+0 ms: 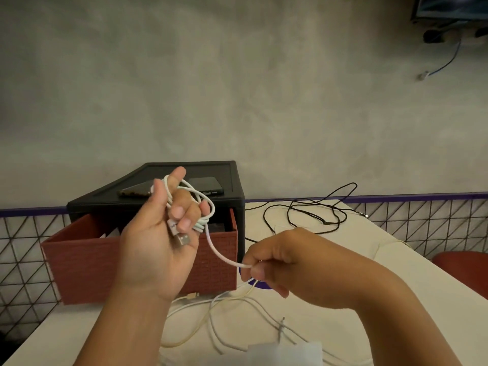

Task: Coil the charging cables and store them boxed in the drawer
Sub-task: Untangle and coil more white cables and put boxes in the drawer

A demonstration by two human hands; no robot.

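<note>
White round charging cable (196, 204) is looped around the raised left hand's (161, 233) fingers at mid-frame, its silver plug (182, 240) pointing down and right. One smooth strand curves down-right to the right hand (277, 262), which pinches it. Behind sits a red textured drawer (111, 262), pulled open.

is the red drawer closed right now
No, the red drawer is pulled out from the black cabinet, and its open top shows behind the left hand.

drawer (148, 262) contents hidden, monitor (451, 7) cut off; box (285, 353) blurred
</note>
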